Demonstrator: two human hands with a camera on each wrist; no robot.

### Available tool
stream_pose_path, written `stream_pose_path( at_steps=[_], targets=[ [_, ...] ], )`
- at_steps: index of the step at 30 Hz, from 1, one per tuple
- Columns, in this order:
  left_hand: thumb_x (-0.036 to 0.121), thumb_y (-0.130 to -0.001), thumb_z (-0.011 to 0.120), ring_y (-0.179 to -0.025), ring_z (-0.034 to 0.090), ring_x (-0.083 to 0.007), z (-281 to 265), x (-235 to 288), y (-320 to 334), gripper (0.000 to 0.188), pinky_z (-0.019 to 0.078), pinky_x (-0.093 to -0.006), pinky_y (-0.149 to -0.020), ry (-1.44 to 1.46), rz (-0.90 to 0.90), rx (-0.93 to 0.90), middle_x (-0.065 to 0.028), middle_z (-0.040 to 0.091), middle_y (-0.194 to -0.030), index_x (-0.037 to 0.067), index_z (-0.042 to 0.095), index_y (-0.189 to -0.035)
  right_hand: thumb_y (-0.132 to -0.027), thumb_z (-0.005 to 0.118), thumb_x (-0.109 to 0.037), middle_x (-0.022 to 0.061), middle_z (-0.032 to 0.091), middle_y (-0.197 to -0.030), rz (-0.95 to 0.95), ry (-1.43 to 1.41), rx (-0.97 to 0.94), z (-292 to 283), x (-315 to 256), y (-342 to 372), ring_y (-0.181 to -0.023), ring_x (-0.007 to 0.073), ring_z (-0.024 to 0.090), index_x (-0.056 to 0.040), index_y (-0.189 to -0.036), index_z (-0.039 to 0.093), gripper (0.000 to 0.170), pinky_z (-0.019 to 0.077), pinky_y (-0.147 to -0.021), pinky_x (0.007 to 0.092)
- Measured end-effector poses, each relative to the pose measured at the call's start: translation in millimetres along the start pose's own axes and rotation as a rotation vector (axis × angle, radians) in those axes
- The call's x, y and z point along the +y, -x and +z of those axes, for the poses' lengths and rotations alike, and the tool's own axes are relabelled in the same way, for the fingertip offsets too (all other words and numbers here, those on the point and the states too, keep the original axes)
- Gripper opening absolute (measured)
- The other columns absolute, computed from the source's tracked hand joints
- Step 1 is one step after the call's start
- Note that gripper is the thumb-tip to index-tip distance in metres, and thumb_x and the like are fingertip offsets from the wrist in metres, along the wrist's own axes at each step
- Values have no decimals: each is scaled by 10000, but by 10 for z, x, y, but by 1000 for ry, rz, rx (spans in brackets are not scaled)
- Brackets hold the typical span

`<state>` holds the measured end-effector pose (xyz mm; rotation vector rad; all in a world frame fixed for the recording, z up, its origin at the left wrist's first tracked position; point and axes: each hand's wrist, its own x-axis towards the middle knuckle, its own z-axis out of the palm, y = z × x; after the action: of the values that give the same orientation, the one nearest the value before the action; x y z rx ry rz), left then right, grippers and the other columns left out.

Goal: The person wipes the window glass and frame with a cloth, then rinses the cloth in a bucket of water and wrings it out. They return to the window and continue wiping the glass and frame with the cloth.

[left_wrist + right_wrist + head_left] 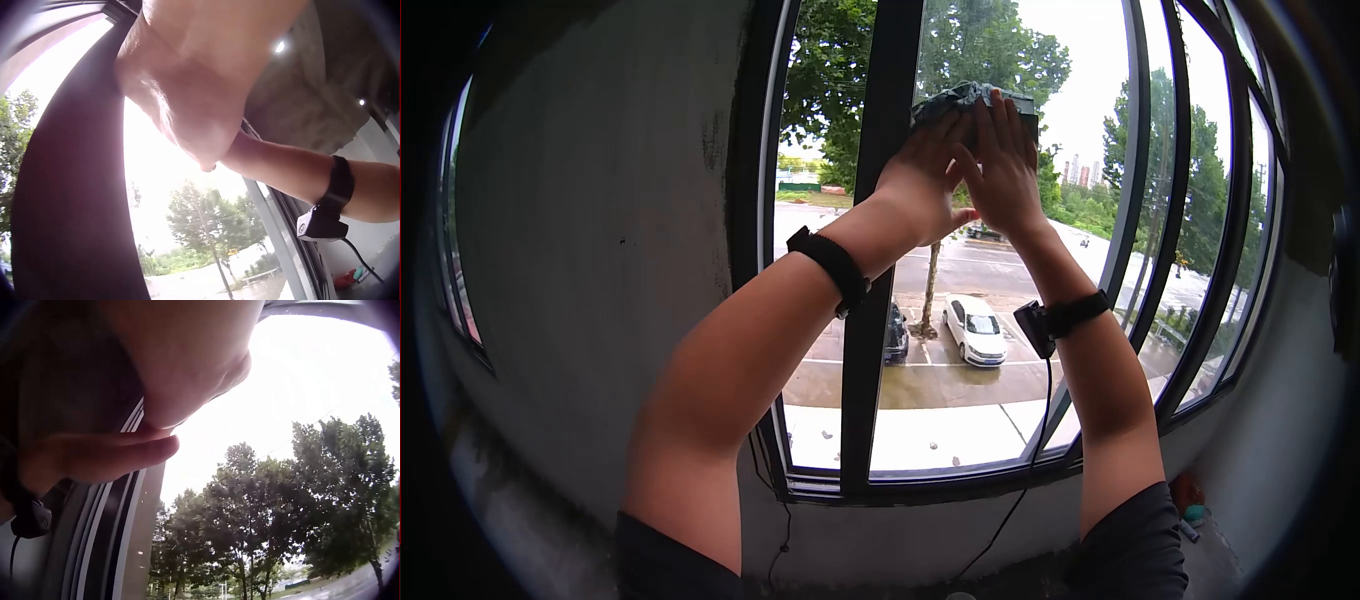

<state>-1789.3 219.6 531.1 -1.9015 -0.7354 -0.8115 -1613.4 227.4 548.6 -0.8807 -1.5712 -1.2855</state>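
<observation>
Both hands are raised against the window in the head view. The left hand (922, 172) presses a dark green crumpled cloth or sheet (960, 97) with its fingers extended, beside the dark vertical frame bar. The right hand (1003, 180) lies just right of it, its straight fingers flat over the same piece, thumb towards the left hand. In the left wrist view the left hand (187, 106) shows from its heel, fingers hidden. The right wrist view shows the underside of the right hand (187, 369), with the left hand's thumb (125, 456) near it.
Dark frame bars (868, 300) divide the window. A grey wall (610, 220) stands at left and a sill (820, 489) runs below. A black cable (1025, 490) hangs from the right wrist's camera. Small red and green items (1194, 513) lie at lower right.
</observation>
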Motion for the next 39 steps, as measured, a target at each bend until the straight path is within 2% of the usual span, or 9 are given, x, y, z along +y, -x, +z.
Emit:
stream_pose_path(
  at_steps=[1,4,14,22,23,27,31,36,39],
  targets=[
    [686,-982,477,-1602,-15,-312,-46,-50,-133,858,2,-432,-1301,-24,-34,-101,-162,22,-1732,125,342,-1617,-1025,511,-511,195,254,-1685,7,29,24,36,47,-105,-1569,366,212,-53,-1597,338,753,150,-1259,493],
    [674,-996,475,-1597,62,-333,-174,-170,-308,846,82,-424,-1302,-84,-10,-90,-193,79,-1720,79,381,-1591,-1032,468,-553,181,265,-1683,5,84,59,99,181,-348,-1576,347,200,-83,-1603,339,751,135,-1266,496],
    [734,-1005,358,-1601,20,-308,-372,-332,-935,857,61,-389,-1307,-204,-119,-144,-164,1,-1729,121,369,-1603,-1016,361,-673,148,197,-1714,-55,258,-28,239,729,-1059,-1594,329,134,-135,-1642,262,831,62,-1280,481],
    [747,-985,382,-1600,21,-318,-350,-189,-865,877,75,-398,-1309,-125,-152,-218,-179,36,-1722,102,407,-1578,-1018,386,-648,147,255,-1696,54,16,43,94,493,-832,-1592,291,158,-76,-1632,274,847,72,-1280,468],
    [716,-986,434,-1596,64,-339,-202,-202,-746,851,105,-416,-1308,-68,-97,-41,-194,85,-1713,89,424,-1562,-1017,415,-626,147,267,-1690,45,-28,44,80,473,-731,-1587,292,173,-51,-1623,280,847,88,-1280,458],
    [661,-970,518,-1585,142,-353,52,-180,-393,881,128,-420,-1303,-36,71,187,-211,173,-1696,60,348,-1592,-984,573,-508,171,368,-1616,16,-75,68,-41,246,-337,-1531,315,290,25,-1569,344,824,192,-1253,454],
    [538,-926,664,-1559,219,-353,-4,-137,-300,879,193,-461,-1285,52,30,260,-208,255,-1665,39,354,-1580,-951,682,-351,218,363,-1598,-28,-200,82,-150,114,-209,-1500,359,329,49,-1544,371,780,256,-1224,459],
    [428,-944,635,-1561,234,-302,-202,-352,-337,858,166,-464,-1286,25,-66,435,-158,287,-1666,36,267,-1612,-949,691,-303,244,359,-1595,-102,-399,226,-205,-158,-600,-1494,385,332,55,-1533,386,750,282,-1219,474],
    [381,-984,511,-1577,190,-302,-279,-669,-432,766,118,-484,-1293,43,-151,488,-143,276,-1676,53,250,-1624,-965,668,-305,253,349,-1596,-208,-477,194,-239,-360,-945,-1475,404,356,54,-1538,374,739,293,-1216,481]
  ],
)
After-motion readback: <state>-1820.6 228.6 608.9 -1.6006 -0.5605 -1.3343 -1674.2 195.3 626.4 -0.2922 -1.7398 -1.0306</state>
